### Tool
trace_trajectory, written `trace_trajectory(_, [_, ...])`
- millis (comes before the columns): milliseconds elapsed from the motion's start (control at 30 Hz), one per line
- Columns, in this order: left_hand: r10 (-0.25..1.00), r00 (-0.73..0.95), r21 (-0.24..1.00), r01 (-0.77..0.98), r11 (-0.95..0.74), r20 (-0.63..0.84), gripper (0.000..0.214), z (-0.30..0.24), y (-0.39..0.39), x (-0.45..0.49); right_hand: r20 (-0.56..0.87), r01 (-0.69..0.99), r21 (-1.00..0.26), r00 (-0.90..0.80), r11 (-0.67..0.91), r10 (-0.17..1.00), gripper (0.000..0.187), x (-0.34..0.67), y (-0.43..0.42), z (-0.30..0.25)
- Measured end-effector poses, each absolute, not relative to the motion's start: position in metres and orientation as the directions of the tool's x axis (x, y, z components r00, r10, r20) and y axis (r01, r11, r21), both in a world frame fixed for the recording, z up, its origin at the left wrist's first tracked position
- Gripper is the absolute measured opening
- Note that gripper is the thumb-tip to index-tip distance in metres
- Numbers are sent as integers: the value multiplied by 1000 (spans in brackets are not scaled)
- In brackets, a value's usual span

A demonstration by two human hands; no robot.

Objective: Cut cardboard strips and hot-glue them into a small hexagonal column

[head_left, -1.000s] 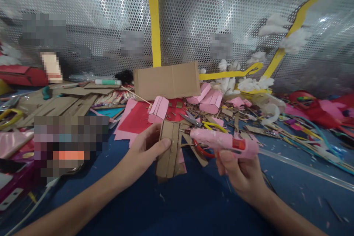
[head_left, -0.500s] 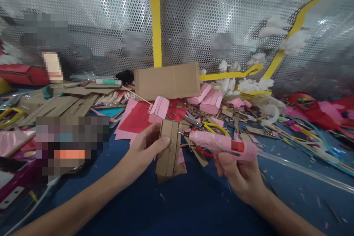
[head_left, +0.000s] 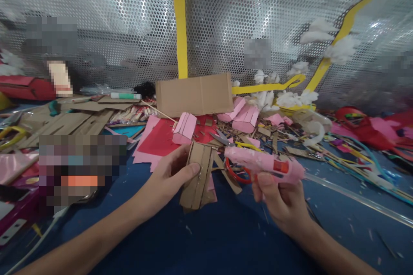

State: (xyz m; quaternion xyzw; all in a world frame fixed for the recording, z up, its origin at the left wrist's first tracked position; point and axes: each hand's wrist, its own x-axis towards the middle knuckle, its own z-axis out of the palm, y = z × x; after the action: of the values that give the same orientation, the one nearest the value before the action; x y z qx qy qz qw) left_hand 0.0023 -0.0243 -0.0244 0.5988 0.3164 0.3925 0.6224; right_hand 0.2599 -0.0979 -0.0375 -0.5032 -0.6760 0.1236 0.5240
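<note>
My left hand (head_left: 174,169) grips a folded cardboard piece (head_left: 197,180) by its left edge, thumb on the front face. Dark lines run along the cardboard's length, and a bit of pink paper shows behind its lower right. In my right hand (head_left: 282,202) is a pink glue gun (head_left: 254,161) with a red-orange trigger area, its nozzle end pointing left toward the upper right of the cardboard. A clear glue stick (head_left: 358,200) stretches from the gun's rear to the right. Just behind the cardboard lie scissors (head_left: 221,138) and a small pink paper box (head_left: 185,129).
A larger cardboard box (head_left: 195,94) stands at the back against a perforated metal wall (head_left: 219,17). Cardboard strips (head_left: 69,126) are stacked on the left. Cardboard scraps, pink boxes (head_left: 245,119) and red paper (head_left: 161,137) litter the blue table (head_left: 155,240).
The glue gun has shifted slightly right, so its nozzle sits farther from the cardboard. The cardboard in my left hand has tilted a little to the right at the top.
</note>
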Motion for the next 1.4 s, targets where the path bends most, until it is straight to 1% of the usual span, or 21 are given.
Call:
trace_trajectory(267, [867,494,992,-123,-8,68,43,-24,-24,2,593,596,-642,-14,483,805,55,259,-98,-30])
trace_trajectory(567, [869,490,990,-143,-1,72,45,-23,-25,2,572,532,-673,-67,514,818,37,262,-99,-36])
trace_trajectory(667, [872,485,988,-152,11,64,45,-23,-24,2,583,500,-680,-74,536,809,35,261,-99,-33])
trace_trajectory(833, [887,461,987,-154,46,30,44,-22,-25,2,585,480,-690,-70,541,808,41,258,-98,-28])
trace_trajectory(1000, [901,433,987,-153,49,22,42,-19,-26,3,544,494,-714,-54,496,837,50,255,-98,-23])
trace_trajectory(1200, [913,409,988,-146,57,8,44,-17,-26,4,549,491,-708,-68,507,833,51,253,-98,-20])
trace_trajectory(1400, [911,413,986,-157,62,9,39,-20,-25,3,550,469,-718,-70,514,832,52,253,-98,-19])
